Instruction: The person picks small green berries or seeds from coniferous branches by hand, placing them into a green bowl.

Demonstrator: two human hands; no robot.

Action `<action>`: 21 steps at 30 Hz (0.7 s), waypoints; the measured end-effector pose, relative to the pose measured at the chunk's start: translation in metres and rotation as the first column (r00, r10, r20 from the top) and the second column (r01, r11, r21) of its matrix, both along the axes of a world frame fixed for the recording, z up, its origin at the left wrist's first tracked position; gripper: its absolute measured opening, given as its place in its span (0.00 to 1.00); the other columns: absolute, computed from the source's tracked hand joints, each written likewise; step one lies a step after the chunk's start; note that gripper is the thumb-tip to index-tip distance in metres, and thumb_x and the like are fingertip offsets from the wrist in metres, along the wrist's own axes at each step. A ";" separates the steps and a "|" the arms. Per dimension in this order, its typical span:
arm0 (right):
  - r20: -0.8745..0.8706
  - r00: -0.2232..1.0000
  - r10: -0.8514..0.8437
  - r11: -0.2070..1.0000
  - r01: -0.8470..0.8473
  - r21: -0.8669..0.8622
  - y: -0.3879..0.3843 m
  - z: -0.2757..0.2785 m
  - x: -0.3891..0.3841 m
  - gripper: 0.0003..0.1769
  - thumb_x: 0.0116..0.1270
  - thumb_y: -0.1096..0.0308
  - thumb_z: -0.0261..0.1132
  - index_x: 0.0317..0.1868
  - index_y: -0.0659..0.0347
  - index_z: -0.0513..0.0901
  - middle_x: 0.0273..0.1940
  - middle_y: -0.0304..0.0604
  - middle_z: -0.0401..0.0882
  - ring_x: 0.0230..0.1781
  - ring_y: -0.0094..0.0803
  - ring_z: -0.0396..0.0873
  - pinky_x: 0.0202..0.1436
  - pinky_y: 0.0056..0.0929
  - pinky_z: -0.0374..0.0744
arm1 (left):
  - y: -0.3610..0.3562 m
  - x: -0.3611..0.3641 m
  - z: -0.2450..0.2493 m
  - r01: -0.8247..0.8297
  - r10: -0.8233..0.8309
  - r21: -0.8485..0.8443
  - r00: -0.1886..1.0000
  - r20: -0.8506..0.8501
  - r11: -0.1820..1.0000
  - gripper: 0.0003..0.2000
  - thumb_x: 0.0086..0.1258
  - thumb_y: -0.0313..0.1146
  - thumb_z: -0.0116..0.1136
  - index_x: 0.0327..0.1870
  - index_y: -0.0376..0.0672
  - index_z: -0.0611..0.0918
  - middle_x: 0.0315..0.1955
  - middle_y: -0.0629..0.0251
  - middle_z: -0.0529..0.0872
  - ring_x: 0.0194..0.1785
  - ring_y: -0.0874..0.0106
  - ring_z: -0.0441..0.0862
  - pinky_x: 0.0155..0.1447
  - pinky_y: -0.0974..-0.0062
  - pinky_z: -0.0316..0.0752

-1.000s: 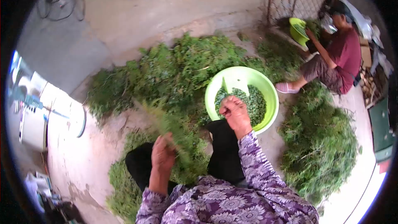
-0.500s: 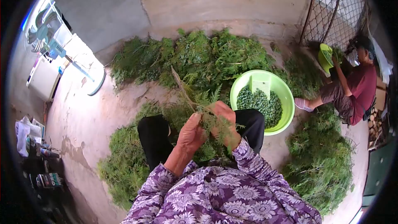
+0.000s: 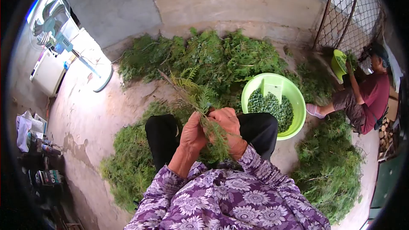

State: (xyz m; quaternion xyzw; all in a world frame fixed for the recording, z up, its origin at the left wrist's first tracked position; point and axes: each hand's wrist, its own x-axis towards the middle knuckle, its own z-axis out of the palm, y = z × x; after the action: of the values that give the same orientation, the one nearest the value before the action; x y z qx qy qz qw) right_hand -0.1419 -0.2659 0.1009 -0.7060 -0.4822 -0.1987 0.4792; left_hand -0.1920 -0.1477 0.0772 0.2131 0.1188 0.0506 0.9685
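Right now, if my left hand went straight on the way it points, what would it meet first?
Past the sprig it grips with the right hand, the left hand would probably reach the heap of cut greenery ahead, left of the green basin; depth is hard to judge.

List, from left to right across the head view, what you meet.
Standing fan → left hand → right hand, both gripping one leafy sprig → green basin → seated person.
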 end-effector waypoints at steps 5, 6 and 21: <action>0.072 0.997 0.038 0.995 -0.031 -0.097 0.001 0.000 -0.005 0.13 0.41 0.69 0.60 0.32 0.59 0.77 0.36 0.41 0.72 0.36 0.40 0.70 0.41 0.37 0.65 | 0.011 -0.003 -0.006 -0.027 0.026 0.011 0.996 0.082 1.000 0.10 0.62 0.37 0.55 0.38 0.40 0.76 0.35 0.65 0.79 0.39 0.70 0.76 0.46 0.71 0.73; 0.068 0.996 0.054 0.990 -0.044 -0.135 0.001 0.000 -0.006 0.13 0.41 0.69 0.60 0.32 0.58 0.77 0.38 0.41 0.72 0.36 0.40 0.70 0.42 0.37 0.65 | 0.011 -0.004 -0.004 -0.026 0.025 0.017 0.996 0.081 1.000 0.10 0.62 0.37 0.55 0.38 0.40 0.76 0.35 0.65 0.79 0.39 0.70 0.76 0.46 0.71 0.73; -0.532 0.834 0.148 0.989 -0.114 0.097 -0.012 0.020 0.000 0.13 0.52 0.76 0.66 0.39 0.65 0.76 0.32 0.35 0.76 0.30 0.17 0.74 0.34 0.16 0.74 | 0.006 -0.008 0.008 -0.020 0.020 0.213 1.000 0.005 0.977 0.13 0.57 0.35 0.61 0.41 0.43 0.76 0.33 0.69 0.80 0.35 0.75 0.76 0.39 0.76 0.73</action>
State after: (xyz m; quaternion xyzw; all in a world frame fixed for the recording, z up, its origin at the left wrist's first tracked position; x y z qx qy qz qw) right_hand -0.1422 -0.2781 0.1211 -0.6835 -0.3695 0.0255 0.6290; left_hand -0.2003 -0.1414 0.0856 0.3144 0.1134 0.0732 0.9397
